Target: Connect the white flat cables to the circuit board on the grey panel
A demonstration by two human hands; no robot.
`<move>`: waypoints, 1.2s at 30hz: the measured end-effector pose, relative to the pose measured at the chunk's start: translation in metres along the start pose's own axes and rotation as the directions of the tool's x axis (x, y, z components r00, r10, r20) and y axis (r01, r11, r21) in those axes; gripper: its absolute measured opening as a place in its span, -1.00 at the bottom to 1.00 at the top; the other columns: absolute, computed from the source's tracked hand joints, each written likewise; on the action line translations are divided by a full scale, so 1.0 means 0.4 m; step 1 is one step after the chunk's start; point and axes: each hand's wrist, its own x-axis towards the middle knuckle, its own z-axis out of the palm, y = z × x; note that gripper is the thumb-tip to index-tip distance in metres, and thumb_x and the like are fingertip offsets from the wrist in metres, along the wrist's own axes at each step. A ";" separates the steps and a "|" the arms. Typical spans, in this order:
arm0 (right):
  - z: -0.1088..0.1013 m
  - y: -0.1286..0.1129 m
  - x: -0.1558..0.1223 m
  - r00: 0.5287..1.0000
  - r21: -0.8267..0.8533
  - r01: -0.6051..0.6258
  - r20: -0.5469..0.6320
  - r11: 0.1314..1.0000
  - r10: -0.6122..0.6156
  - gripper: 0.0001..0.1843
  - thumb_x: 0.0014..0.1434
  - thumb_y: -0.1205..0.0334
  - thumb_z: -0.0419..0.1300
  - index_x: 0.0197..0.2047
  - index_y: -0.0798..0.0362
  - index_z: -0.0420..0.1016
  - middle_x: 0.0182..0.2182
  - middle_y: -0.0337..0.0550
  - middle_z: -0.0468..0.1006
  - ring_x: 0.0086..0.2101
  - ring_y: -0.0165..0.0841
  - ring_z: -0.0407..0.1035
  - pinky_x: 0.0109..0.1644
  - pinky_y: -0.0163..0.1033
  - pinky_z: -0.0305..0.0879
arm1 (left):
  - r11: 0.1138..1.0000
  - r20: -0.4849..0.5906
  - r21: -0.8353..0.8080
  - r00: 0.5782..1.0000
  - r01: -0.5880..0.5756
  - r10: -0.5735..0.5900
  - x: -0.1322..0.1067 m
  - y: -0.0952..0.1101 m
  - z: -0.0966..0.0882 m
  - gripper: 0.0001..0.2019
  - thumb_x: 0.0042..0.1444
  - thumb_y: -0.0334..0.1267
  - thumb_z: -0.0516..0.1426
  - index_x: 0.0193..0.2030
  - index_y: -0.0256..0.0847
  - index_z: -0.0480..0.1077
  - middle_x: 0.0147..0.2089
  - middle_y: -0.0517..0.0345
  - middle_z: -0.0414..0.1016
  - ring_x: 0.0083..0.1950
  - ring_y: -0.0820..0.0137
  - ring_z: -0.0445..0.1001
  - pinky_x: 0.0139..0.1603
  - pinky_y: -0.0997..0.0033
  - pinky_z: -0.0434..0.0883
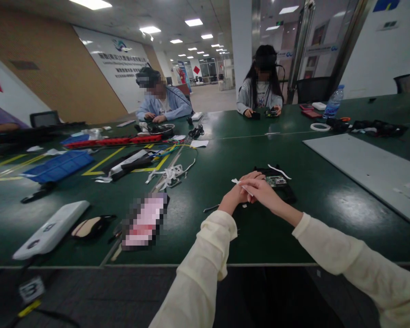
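Observation:
My left hand (238, 195) reaches in over the table, its fingers stretched flat toward a black device with an exposed green circuit board (276, 181). Crossing over it, my right hand (261, 191) is closed in a pinch on a thin white strip (237, 181), which lies across the back of the left hand. Part of the left fingers is hidden behind the right hand. Another curved white strip (279, 171) rests on the device. Just below the hands are a small white scrap (244, 206) and a thin grey piece (211, 209).
Left of my hands lie tangled white strips (171, 176), a blurred pink item (146, 219), a mouse (91, 227) and a white power bank-like block (51, 230). Further off are a blue tray (58, 166), a grey panel (369, 168) and a water bottle (334, 102). Two people sit across the table.

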 end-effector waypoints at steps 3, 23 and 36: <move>-0.013 0.027 -0.007 0.999 -0.076 -0.033 0.015 0.997 0.034 -0.67 0.24 0.16 0.10 -0.01 0.07 0.53 -0.52 -0.26 0.45 -0.61 -0.52 0.24 -0.55 -0.40 0.16 | 1.000 0.049 0.020 0.999 -0.013 0.012 0.001 -0.005 0.004 -0.20 0.00 -0.10 0.25 0.38 -0.14 0.06 0.46 -0.02 -0.02 0.47 0.19 -0.06 0.46 0.19 -0.03; -0.415 0.011 -0.050 0.971 -0.525 -0.117 -0.239 0.843 -0.015 -0.31 0.30 -0.18 -0.08 0.37 -0.01 0.11 -0.39 -0.11 0.56 -0.44 -0.33 0.45 -0.35 -0.27 0.35 | 0.998 -0.135 0.025 0.989 0.056 -0.052 0.015 0.037 -0.012 -0.46 0.12 0.09 0.15 0.16 -0.14 0.25 0.24 -0.07 0.30 0.35 0.09 0.17 0.30 -0.06 0.19; -0.827 0.355 -0.127 0.635 -0.610 -0.760 -0.770 0.223 0.057 -0.26 0.24 -0.26 -0.22 0.16 0.11 0.34 0.19 0.45 0.17 0.19 0.25 0.01 0.08 0.41 -0.11 | 0.976 -0.107 0.181 0.988 0.125 -0.107 0.010 0.068 -0.060 -0.46 0.06 0.22 0.14 -0.07 -0.22 0.30 0.01 -0.05 0.33 0.04 0.14 0.35 0.07 0.12 0.35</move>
